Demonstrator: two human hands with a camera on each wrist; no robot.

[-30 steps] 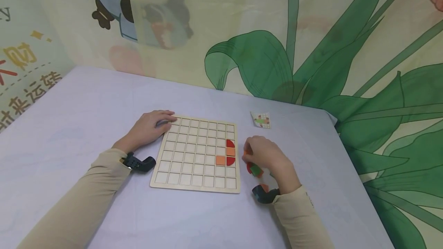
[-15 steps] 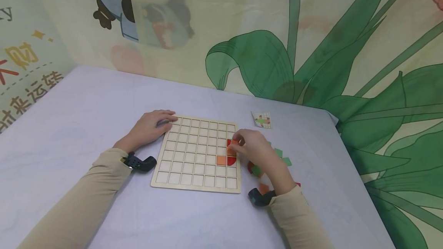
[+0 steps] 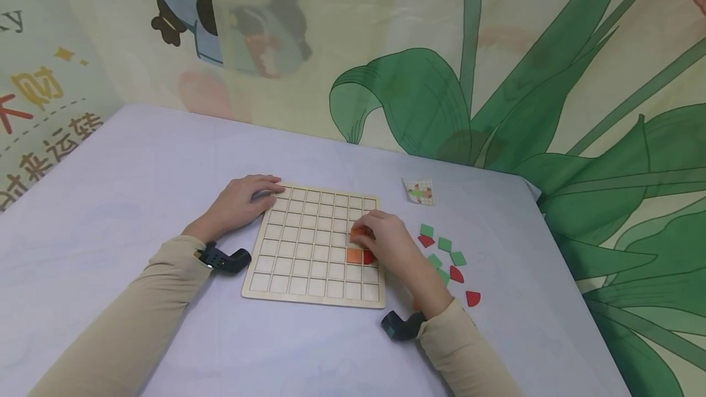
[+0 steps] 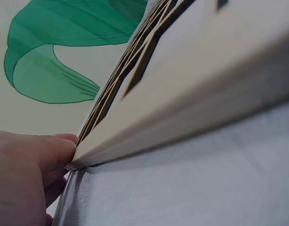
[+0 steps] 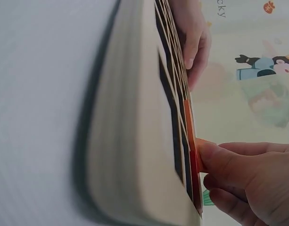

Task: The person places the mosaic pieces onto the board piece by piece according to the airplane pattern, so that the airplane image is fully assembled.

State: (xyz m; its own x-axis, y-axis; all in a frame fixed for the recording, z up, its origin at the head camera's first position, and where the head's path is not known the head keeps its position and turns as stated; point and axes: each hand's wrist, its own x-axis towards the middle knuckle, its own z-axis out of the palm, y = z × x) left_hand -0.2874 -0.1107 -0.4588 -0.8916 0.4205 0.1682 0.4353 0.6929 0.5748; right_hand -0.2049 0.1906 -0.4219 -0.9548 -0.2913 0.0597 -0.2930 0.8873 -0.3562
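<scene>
A wooden grid board (image 3: 313,303) lies on the table. My left hand (image 3: 238,204) rests at its far left corner, fingers laid over the corner and thumb along the left edge. Over the board's right side, my right hand (image 3: 388,244) pinches an orange square tile (image 3: 355,236) between thumb and fingertips, close over a cell. Just below it, another orange square tile (image 3: 354,255) sits in a cell, with a red quarter-round tile (image 3: 368,257) to its right, partly covered by the hand. The cells in the upper right column are partly hidden behind the fingers.
Right of the board lie several loose green square tiles (image 3: 444,244) and red quarter-round tiles (image 3: 472,298). A small pattern card (image 3: 419,192) with a curled edge lies behind them. A printed backdrop (image 3: 265,97) rises at the table's far edge.
My right hand has moved left from the loose tiles onto the board, carrying an orange square tile. Loose tiles that it covered now show. The left hand has stayed at the corner.
</scene>
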